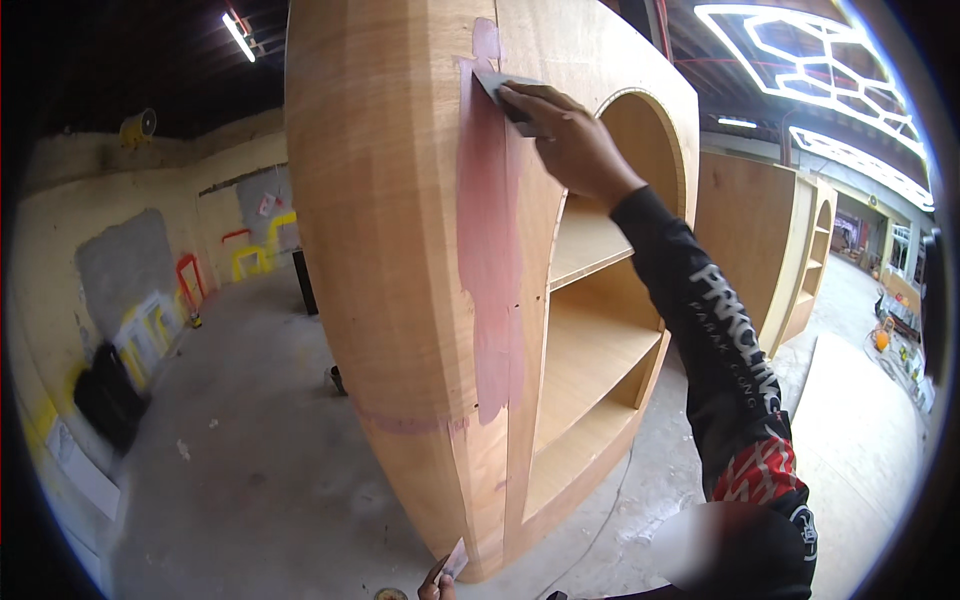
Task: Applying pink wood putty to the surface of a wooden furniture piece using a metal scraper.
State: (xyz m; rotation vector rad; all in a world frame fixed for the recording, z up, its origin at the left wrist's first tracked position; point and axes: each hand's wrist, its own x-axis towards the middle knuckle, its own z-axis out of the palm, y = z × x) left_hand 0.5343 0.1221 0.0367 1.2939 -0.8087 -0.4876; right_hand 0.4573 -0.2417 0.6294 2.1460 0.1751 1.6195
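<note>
A tall plywood cabinet (pixel 390 230) with a rounded side and arched shelf openings stands in front of me. Down its corner runs a long smear of pink filler (pixel 487 220), with a fainter band crossing the side lower down. My right hand (pixel 580 140) grips a putty knife (pixel 497 92), its blade laid against the wood near the top of the smear. At the bottom edge, my left hand (pixel 436 586) is closed on a second putty knife (pixel 455 560) whose blade looks pinkish. Part of the left hand lies outside the view.
Another plywood cabinet (pixel 745 240) stands behind at the right, near a pale sheet (pixel 840 440) on the floor. A cable (pixel 612 505) runs along the concrete. A can (pixel 390 594) shows at the bottom edge, and a dark container (pixel 335 380) sits behind the cabinet.
</note>
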